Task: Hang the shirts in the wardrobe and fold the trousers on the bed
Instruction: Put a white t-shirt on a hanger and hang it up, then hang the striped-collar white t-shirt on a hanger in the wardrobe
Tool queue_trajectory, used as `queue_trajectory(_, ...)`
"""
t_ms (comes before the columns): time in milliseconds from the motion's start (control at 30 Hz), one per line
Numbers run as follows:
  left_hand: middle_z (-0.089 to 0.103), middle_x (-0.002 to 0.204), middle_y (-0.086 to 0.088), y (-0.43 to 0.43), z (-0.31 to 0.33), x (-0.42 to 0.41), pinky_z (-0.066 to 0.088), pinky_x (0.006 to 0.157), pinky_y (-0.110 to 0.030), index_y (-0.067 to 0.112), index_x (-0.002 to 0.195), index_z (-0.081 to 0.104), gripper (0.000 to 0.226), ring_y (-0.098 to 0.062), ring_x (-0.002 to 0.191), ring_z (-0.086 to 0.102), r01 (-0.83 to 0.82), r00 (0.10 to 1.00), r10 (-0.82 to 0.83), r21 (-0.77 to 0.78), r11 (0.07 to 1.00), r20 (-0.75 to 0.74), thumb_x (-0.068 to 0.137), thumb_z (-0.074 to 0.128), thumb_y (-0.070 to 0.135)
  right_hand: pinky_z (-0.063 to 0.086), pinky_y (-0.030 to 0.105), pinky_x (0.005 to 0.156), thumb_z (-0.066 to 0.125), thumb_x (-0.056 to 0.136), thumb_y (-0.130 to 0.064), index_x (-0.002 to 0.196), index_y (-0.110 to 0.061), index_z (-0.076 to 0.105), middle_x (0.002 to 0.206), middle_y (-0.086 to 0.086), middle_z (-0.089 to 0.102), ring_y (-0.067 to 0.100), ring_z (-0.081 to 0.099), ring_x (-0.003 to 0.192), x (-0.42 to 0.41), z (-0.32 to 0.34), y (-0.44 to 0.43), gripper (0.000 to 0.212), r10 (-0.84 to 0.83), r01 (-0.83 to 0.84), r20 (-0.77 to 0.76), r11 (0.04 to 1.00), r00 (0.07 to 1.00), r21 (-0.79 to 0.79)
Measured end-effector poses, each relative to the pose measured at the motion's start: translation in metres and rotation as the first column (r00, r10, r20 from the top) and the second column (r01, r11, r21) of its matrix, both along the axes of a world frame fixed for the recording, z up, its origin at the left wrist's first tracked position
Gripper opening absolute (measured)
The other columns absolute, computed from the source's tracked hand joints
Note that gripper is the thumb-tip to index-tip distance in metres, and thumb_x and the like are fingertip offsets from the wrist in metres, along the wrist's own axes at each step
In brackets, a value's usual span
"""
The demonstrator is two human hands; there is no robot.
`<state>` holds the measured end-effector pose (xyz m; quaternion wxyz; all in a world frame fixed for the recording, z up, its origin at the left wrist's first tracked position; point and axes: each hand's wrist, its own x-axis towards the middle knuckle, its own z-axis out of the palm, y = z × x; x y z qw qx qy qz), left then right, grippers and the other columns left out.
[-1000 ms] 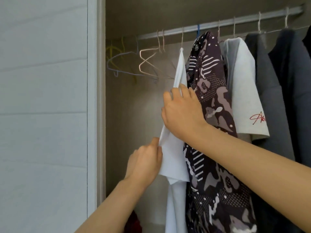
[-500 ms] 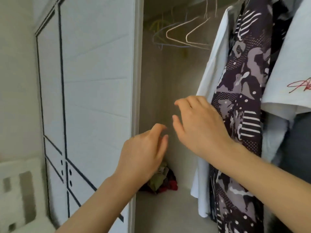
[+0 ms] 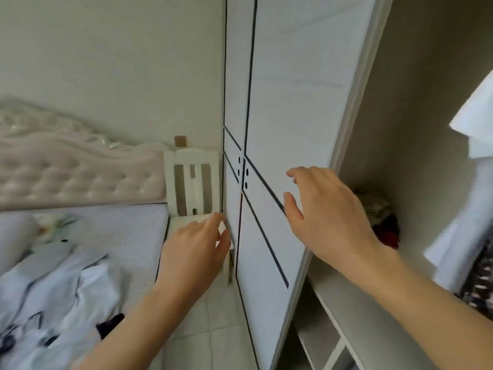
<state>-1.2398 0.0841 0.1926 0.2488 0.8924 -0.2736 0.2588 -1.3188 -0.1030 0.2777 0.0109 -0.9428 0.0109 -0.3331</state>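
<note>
Both hands have been taken off the white shirt (image 3: pixel 474 121) since a second ago, and the view has been swung left, from the rail toward the bed (image 3: pixel 138 231). The left hand (image 3: pixel 194 244) and the right hand (image 3: pixel 328 212) are held empty in front of the closed wardrobe door (image 3: pixel 293 89), fingers loosely spread and nothing pinched. The white shirt is left hanging at the right edge inside the wardrobe (image 3: pixel 426 102), beside the patterned shirt (image 3: pixel 480 287); its long axis is seen as roughly vertical, hem pointing down. That hanging step is judged done. Pale garments (image 3: pixel 53 295) are left crumpled on the bed at lower left, well apart from the hands. Being blurred, they may be shirts or trousers, and no clear long axis can be made out. More hanging or folding is therefore judged to remain.
</note>
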Motion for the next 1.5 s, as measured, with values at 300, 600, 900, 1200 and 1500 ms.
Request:
queue_trajectory(300, 0.066, 0.066, -0.003, 0.104, -0.097, -0.003, 0.046, 0.048, -0.034, 0.010, 0.096, 0.068, 0.009, -0.026, 0.057, 0.062, -0.303, 0.925, 0.321, 0.114, 0.946, -0.206, 0.090, 0.068, 0.017, 0.047, 0.036, 0.087, 0.048, 0.098, -0.024, 0.134, -0.011, 0.050, 0.119, 0.005, 0.061, 0.024, 0.050, 0.116, 0.062, -0.105, 0.065, 0.038, 0.233, -0.202, -0.236, 0.968, 0.944, 0.146)
queue_trajectory(600, 0.069, 0.083, 0.000, 0.184, -0.207, 0.019, 0.050, 0.065, -0.037, 0.016, 0.115, 0.065, 0.024, -0.021, 0.077, 0.063, -0.441, 0.714, 0.494, 0.230, 0.868, -0.496, 0.100, 0.051, 0.028, 0.044, 0.034, 0.089, 0.038, 0.101, -0.024, 0.129, -0.012, 0.050, 0.123, 0.003, 0.057, 0.022, 0.047, 0.118, 0.138, -0.232, 0.165, 0.033, 0.372, -0.295, -0.551, 0.928, 0.747, 0.227)
queue_trajectory(900, 0.071, 0.087, -0.001, 0.268, -0.289, 0.058, 0.049, 0.068, -0.034, 0.015, 0.113, 0.064, 0.025, -0.022, 0.077, 0.064, -0.477, 0.477, 0.614, 0.402, 0.782, -0.628, 0.100, 0.046, 0.028, 0.039, 0.028, 0.079, 0.039, 0.100, -0.019, 0.124, -0.014, 0.049, 0.119, 0.001, 0.057, 0.021, 0.047, 0.113, 0.217, -0.315, 0.254, 0.026, 0.422, -0.411, -0.724, 0.887, 0.546, 0.208)
queue_trajectory(1200, 0.069, 0.091, -0.001, 0.303, -0.330, 0.129, 0.050, 0.065, -0.035, 0.013, 0.103, 0.062, 0.023, -0.022, 0.079, 0.063, -0.542, 0.253, 0.659, 0.460, 0.703, -0.708, 0.100, 0.044, 0.028, 0.044, 0.032, 0.079, 0.039, 0.099, -0.016, 0.120, -0.013, 0.051, 0.116, 0.003, 0.058, 0.023, 0.048, 0.111, 0.319, -0.374, 0.301, 0.024, 0.478, -0.534, -0.799, 0.810, 0.365, 0.241)
queue_trajectory(1500, 0.061, 0.092, -0.002, 0.323, -0.378, 0.217, 0.034, 0.056, -0.032, 0.011, 0.095, 0.056, 0.015, -0.022, 0.082, 0.054, -0.521, 0.031, 0.695, 0.582, 0.624, -0.718, 0.096, 0.044, 0.019, 0.034, 0.031, 0.072, 0.042, 0.096, -0.013, 0.109, -0.010, 0.052, 0.112, 0.010, 0.058, 0.028, 0.050, 0.105, 0.445, -0.430, 0.342, 0.016, 0.443, -0.719, -0.880, 0.667, 0.171, 0.196)
